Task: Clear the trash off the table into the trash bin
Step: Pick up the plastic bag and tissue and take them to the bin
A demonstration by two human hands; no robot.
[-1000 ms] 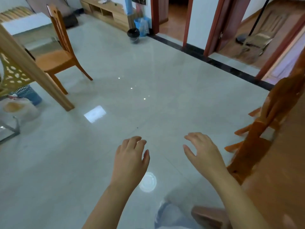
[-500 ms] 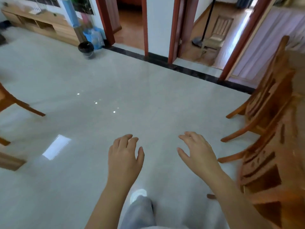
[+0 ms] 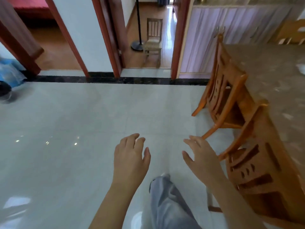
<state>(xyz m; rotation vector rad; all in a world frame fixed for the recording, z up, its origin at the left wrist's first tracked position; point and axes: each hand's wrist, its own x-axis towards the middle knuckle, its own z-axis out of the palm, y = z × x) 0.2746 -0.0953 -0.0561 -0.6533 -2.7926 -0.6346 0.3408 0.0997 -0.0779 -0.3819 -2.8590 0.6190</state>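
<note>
While both my left hand and right hand hang spread and empty, I should turn right toward the table, where a pale scrap lies at its far edge.

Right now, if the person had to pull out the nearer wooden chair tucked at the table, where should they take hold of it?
Grip the curved top rail of the nearer chair from the floor side, probably with the right hand, which hovers open just beside it. The rail juts clear of the table, while the seat is tucked underneath. Both hands are empty; the left hand is farther away.
</note>
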